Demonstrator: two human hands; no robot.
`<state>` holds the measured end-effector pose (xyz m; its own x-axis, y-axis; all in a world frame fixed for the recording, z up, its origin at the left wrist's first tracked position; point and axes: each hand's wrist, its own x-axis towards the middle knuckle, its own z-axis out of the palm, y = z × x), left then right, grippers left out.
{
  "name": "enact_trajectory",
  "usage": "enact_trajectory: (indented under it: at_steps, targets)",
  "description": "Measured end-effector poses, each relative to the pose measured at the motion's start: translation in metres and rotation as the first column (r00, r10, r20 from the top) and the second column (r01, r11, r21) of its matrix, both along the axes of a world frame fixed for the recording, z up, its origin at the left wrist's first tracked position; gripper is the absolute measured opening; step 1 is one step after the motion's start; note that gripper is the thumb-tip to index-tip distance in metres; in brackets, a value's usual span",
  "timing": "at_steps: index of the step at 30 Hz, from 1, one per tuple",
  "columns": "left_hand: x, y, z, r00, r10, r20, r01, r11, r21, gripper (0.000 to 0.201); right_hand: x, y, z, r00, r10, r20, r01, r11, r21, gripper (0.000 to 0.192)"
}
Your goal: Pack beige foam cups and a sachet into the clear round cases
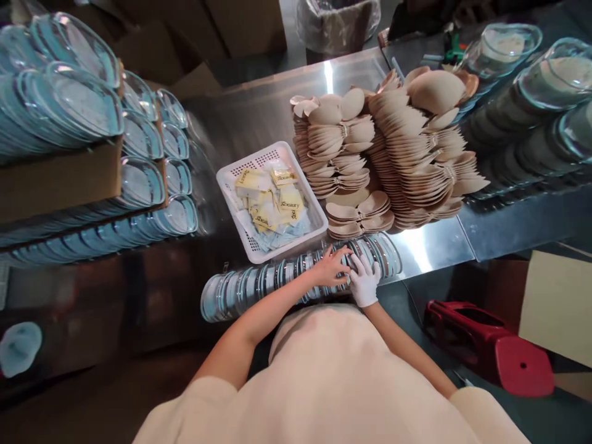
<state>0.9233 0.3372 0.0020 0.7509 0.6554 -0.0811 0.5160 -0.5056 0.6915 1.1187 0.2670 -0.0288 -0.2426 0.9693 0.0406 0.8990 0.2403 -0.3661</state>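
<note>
Far left, 9 o'clock: stacked clear plastic shells [69, 105] on cardboard shelves, leaning; a bump could slide them off.

Centre: white mesh basket [271, 200] of yellow labels sits at 12 o'clock of the hands.

Left hand [330, 268], bare, fingers spread flat on the row of clear shells [296, 280] lying along the steel table [430, 246] edge.

Right hand [364, 280], white-gloved, fingers curled onto the same row; grip unclear. Row hugs the edge, so a push could tip it off.

At 1 o'clock, tall beige bra-pad stacks [393, 154] lean, liable to topple.
</note>
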Motion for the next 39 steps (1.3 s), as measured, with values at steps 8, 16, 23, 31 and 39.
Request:
enact_trajectory:
  at_steps: [8, 16, 23, 31, 39]
  targets:
    - [0.004, -0.001, -0.015, 0.996, 0.075, 0.041, -0.079, 0.992, 0.099, 0.05, 0.044, 0.117, 0.042, 0.98, 0.046, -0.194, -0.033, 0.997, 0.067, 0.034]
    - [0.005, 0.001, -0.014, 0.97, 0.142, 0.198, -0.161, 0.984, 0.08, 0.041, -0.053, 0.235, 0.027, 0.988, 0.095, 0.124, -0.057, 0.959, -0.279, 0.007]
    - [-0.068, 0.055, -0.012, 0.594, 0.804, -0.032, -0.789, 0.59, 0.168, 0.024, 0.009, 0.195, 0.05, 0.969, -0.208, -0.136, 0.173, 0.957, -0.233, 0.039]
    - [-0.113, 0.109, -0.016, 0.551, 0.666, -0.502, -0.633, 0.726, 0.269, 0.057, 0.039, 0.027, 0.079, 0.687, -0.049, -0.725, -0.077, 0.987, -0.14, 0.027]
    - [-0.128, 0.06, 0.019, 0.54, 0.831, -0.13, -0.784, 0.554, 0.282, 0.024, 0.045, -0.022, 0.068, 0.618, -0.105, -0.78, -0.038, 0.986, -0.162, 0.023]
